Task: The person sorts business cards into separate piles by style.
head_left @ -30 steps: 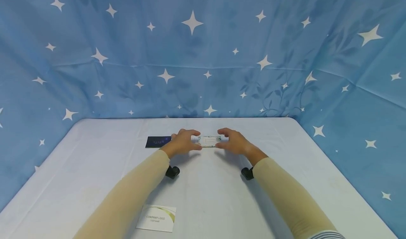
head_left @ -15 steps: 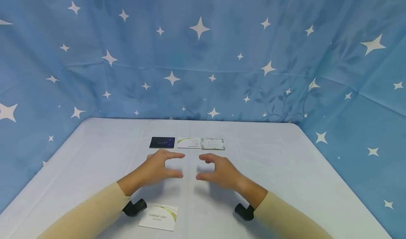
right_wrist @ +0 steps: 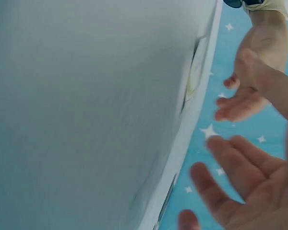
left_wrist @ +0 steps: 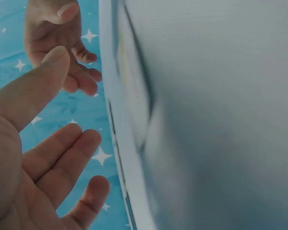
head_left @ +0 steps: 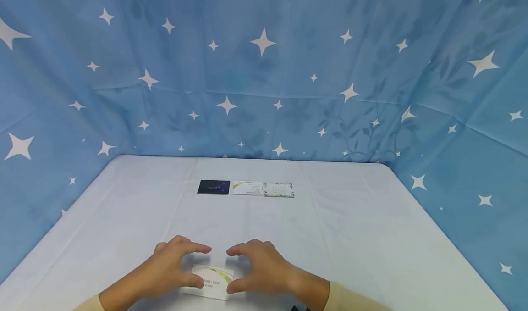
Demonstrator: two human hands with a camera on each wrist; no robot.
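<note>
A white business card (head_left: pixel 214 280) printed "COMPANY LOGO", with a green swoosh in one corner, lies near the front of the table in the head view. My left hand (head_left: pixel 171 269) hovers at its left side, and its thumb overlaps part of the print. On the other side is my right hand (head_left: pixel 264 270), its thumb tip by the card's right edge. Both hands have thumb and fingers spread apart, holding nothing. Both wrist views show the hands raised above the tabletop; the card (left_wrist: pixel 134 81) appears blurred and edge-on in the left one.
Toward the back of the white table (head_left: pixel 350 219) lie a dark blue card (head_left: pixel 213 187), a white card with a green swoosh (head_left: pixel 247 188) and a leaf-bordered card (head_left: pixel 278 190) in a row. A blue star-patterned curtain (head_left: pixel 264 72) hangs behind.
Both hands have left the back row at the leaf-bordered card and come toward the front, around the near card. The row of three cards is now fully uncovered.
</note>
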